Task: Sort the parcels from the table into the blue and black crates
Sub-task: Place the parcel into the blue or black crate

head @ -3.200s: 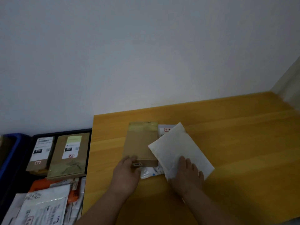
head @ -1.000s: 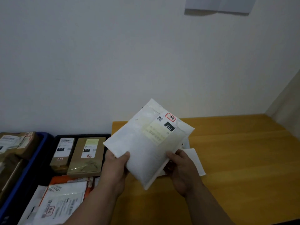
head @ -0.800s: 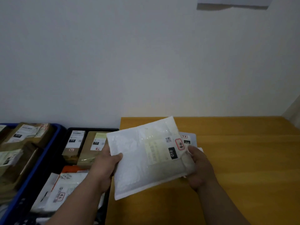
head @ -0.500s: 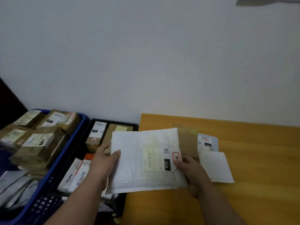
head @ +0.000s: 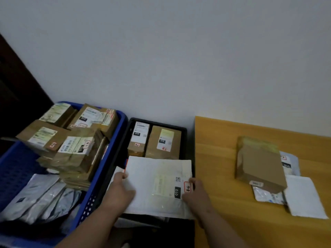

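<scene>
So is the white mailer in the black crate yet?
Over it, not released: the white mailer lies above the black crate, gripped by left hand and right hand.

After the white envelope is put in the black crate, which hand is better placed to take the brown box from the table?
Probably the right hand. It holds the white envelope at the edge nearest the table, where the brown box lies. The left hand is on the far side, beside the blue crate.

Plain pale wall (head: 179, 59); dark panel (head: 16, 90) far left; dim light
</scene>
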Available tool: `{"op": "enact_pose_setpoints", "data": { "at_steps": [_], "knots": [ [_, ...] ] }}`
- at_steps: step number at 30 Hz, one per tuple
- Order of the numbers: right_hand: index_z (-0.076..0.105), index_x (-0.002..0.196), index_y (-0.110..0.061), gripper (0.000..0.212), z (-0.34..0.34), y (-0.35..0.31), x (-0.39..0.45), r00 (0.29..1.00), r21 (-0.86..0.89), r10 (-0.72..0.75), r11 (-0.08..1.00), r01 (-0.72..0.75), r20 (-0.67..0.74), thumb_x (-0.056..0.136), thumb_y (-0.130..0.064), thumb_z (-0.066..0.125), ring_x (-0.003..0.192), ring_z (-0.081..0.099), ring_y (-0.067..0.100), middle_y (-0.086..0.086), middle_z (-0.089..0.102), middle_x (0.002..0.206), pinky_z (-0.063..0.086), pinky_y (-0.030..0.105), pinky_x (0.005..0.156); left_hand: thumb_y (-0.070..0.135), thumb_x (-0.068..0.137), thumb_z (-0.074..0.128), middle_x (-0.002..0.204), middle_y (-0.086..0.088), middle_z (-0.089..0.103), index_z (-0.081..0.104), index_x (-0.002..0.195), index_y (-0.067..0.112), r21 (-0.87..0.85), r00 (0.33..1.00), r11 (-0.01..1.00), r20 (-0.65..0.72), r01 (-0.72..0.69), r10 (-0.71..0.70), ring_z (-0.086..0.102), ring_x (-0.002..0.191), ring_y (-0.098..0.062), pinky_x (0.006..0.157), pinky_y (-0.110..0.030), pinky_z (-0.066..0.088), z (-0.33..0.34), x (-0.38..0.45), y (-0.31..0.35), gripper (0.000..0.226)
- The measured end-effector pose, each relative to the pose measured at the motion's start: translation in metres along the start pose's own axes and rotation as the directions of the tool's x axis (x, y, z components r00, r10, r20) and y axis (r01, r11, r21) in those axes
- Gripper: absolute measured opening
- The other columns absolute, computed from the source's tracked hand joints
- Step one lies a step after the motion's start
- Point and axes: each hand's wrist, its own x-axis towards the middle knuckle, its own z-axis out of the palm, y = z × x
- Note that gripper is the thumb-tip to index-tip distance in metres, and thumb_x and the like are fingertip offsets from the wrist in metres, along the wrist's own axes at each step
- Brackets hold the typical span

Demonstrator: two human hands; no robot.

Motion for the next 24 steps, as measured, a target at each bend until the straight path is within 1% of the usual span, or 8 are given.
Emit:
{"op": "enact_pose_setpoints", "data": {
  "at_steps": [3, 5, 9, 11, 14, 17, 20, 24],
  "knots": [
    [0.037, 0.139, -0.024, 0.056, 0.046, -0.010, 0.021, 1.000, -0.160, -0.015, 0.987, 0.013, -0.009, 0.090, -0.012, 0.059, 0.097, 0.053, 0.019, 0.010, 0.052, 0.127, 0.045, 0.027, 0.080, 0.016, 0.087, 0.062, 0.111, -0.006, 0.049, 0.036, 0.114, 0.029, 0.140, 0.999, 0.990, 0.035, -0.012, 0.007, 0.056, 0.086, -0.021, 0.063, -0.030, 0.044, -0.019, 0.036, -0.020, 0.040],
    [0.039, 0.140, -0.025, 0.055, 0.074, -0.009, 0.036, 1.000, -0.199, -0.005, 0.980, 0.006, 0.008, 0.090, -0.015, 0.061, 0.097, 0.053, 0.020, 0.010, 0.050, 0.127, 0.045, 0.026, 0.082, 0.018, 0.086, 0.062, 0.115, -0.004, 0.045, 0.038, 0.115, 0.030, 0.233, 0.998, 0.972, 0.057, -0.021, 0.008, 0.055, 0.092, -0.023, 0.070, -0.032, 0.047, -0.025, 0.057, -0.033, 0.040],
    [0.034, 0.146, -0.029, 0.058, 0.114, 0.005, 0.057, 0.998, -0.338, 0.025, 0.941, -0.002, 0.064, 0.092, -0.016, 0.051, 0.120, 0.049, 0.027, 0.013, 0.036, 0.141, 0.045, 0.031, 0.101, 0.016, 0.085, 0.061, 0.128, -0.007, 0.043, 0.039, 0.127, 0.024, 0.402, 0.984, 0.912, 0.175, -0.077, 0.005, 0.052, 0.101, -0.020, 0.086, -0.035, 0.051, -0.022, 0.088, -0.064, 0.049],
    [0.032, 0.150, -0.031, 0.061, 0.127, 0.015, 0.062, 0.988, -0.442, 0.061, 0.897, 0.007, 0.138, 0.093, -0.019, 0.052, 0.133, 0.039, 0.029, 0.012, 0.024, 0.153, 0.038, 0.034, 0.111, 0.017, 0.087, 0.060, 0.145, -0.009, 0.032, 0.037, 0.136, 0.019, 0.502, 0.956, 0.856, 0.290, -0.121, -0.035, 0.047, 0.116, -0.021, 0.099, -0.034, 0.046, -0.014, 0.095, -0.082, 0.054],
    [0.036, 0.148, -0.032, 0.061, 0.137, 0.027, 0.062, 0.963, -0.580, 0.129, 0.814, 0.033, 0.236, 0.091, -0.024, 0.056, 0.139, 0.032, 0.029, 0.006, 0.013, 0.159, 0.033, 0.033, 0.114, 0.022, 0.094, 0.054, 0.162, -0.009, 0.003, 0.031, 0.147, 0.017, 0.605, 0.902, 0.779, 0.411, -0.163, -0.130, 0.027, 0.141, -0.026, 0.115, -0.029, 0.027, -0.002, 0.098, -0.098, 0.058],
    [0.036, 0.149, -0.026, 0.060, 0.138, 0.037, 0.059, 0.934, -0.558, 0.167, 0.829, 0.040, 0.315, 0.092, -0.027, 0.056, 0.140, 0.031, 0.027, 0.005, 0.014, 0.159, 0.028, 0.027, 0.117, 0.029, 0.099, 0.049, 0.163, -0.009, -0.009, 0.016, 0.155, 0.018, 0.629, 0.877, 0.760, 0.447, -0.167, -0.178, 0.010, 0.149, -0.025, 0.118, -0.026, 0.013, 0.006, 0.099, -0.100, 0.066],
    [0.036, 0.150, -0.024, 0.063, 0.129, 0.039, 0.057, 0.943, -0.498, 0.145, 0.867, 0.025, 0.300, 0.091, -0.029, 0.057, 0.139, 0.034, 0.023, 0.001, 0.023, 0.158, 0.025, 0.022, 0.114, 0.038, 0.099, 0.046, 0.163, -0.008, -0.011, 0.011, 0.156, 0.021, 0.668, 0.889, 0.719, 0.428, -0.191, -0.161, 0.008, 0.150, -0.026, 0.119, -0.028, 0.013, 0.011, 0.099, -0.093, 0.069],
    [0.039, 0.149, -0.019, 0.054, 0.106, 0.032, 0.049, 0.957, -0.479, 0.057, 0.873, 0.091, 0.286, 0.097, -0.026, 0.053, 0.139, 0.034, 0.024, 0.006, 0.027, 0.155, 0.028, 0.025, 0.114, 0.045, 0.097, 0.048, 0.164, -0.004, -0.007, 0.015, 0.156, 0.027, 0.680, 0.916, 0.699, 0.391, -0.222, -0.090, 0.008, 0.149, -0.026, 0.121, -0.039, 0.018, 0.026, 0.087, -0.067, 0.069]
  ]
}}
